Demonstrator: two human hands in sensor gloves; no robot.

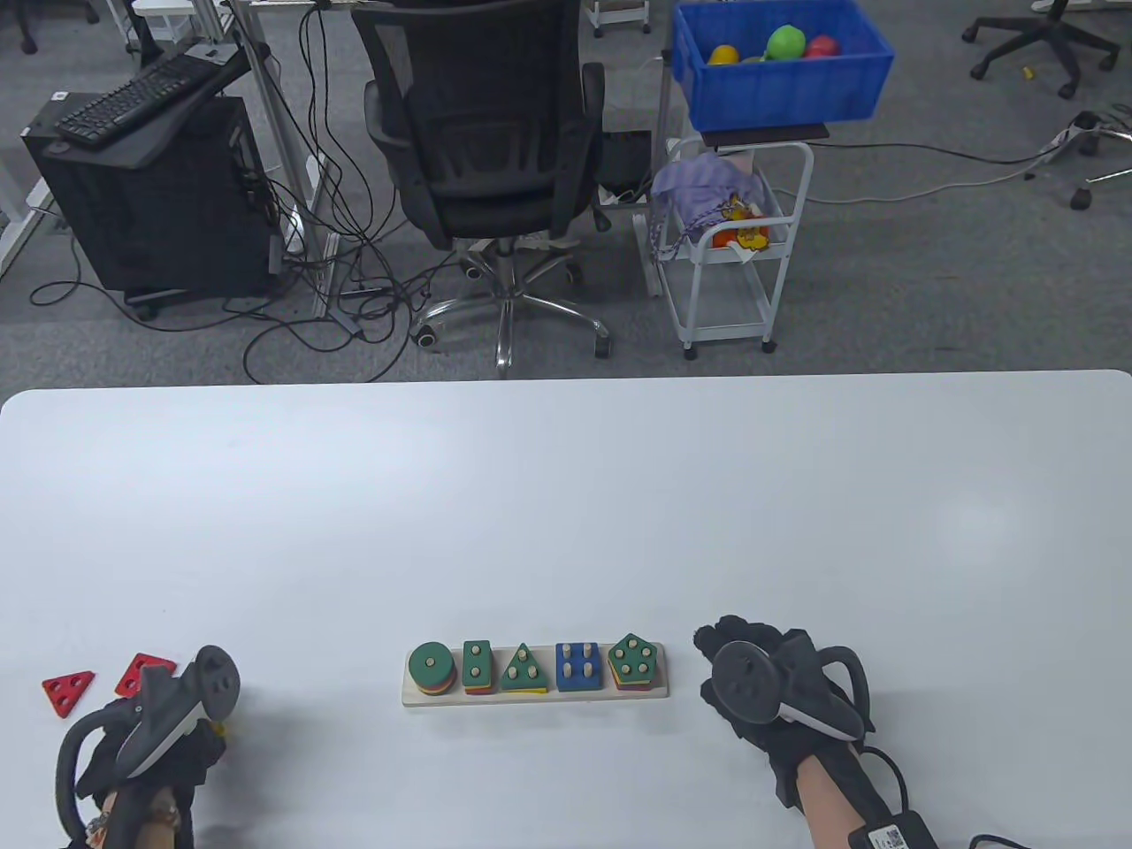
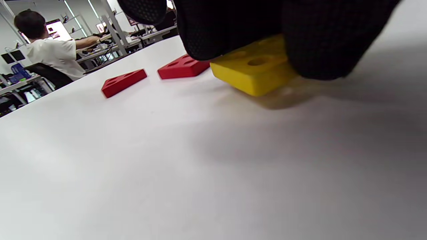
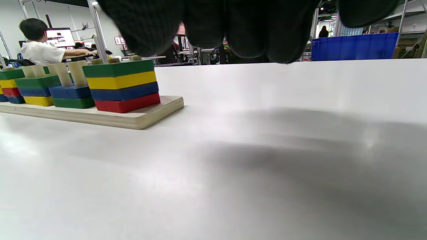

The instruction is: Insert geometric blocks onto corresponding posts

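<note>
Left hand (image 1: pixel 155 734) at the table's near left corner, gloved fingers (image 2: pixel 233 26) pressed on a yellow block (image 2: pixel 257 71) with round holes; fingers sit on its top and right side, block's lower edge looks tipped just off the table (image 1: pixel 566 513). Grip looks like a pinch from above. In the table view only a sliver of yellow shows under the hand. Right hand (image 1: pixel 778 685) rests just right of the peg board (image 1: pixel 535 694), fingers curled downward, nothing in it; in the right wrist view the fingertips (image 3: pixel 253 30) hang above bare table, not touching the board.

Two red triangle blocks (image 1: pixel 69 690) (image 1: pixel 141 674) lie flat on the table just left of and beyond the left hand, near each other, apart from the yellow block. Peg board sits centre-near with five stacks left to right: circle (image 1: pixel 432 665), rectangle (image 1: pixel 477 665), triangle (image 1: pixel 523 669), square (image 1: pixel 578 665), pentagon (image 1: pixel 633 661). Pentagon stack (image 3: pixel 121 85) nearest the right hand reads red, blue, yellow, green bottom to top. Square stack top is blue with pegs standing higher above it than on the others.

Behind the table: black office chair (image 1: pixel 482 141), white cart (image 1: pixel 734 239) with blue bin (image 1: pixel 778 62).
</note>
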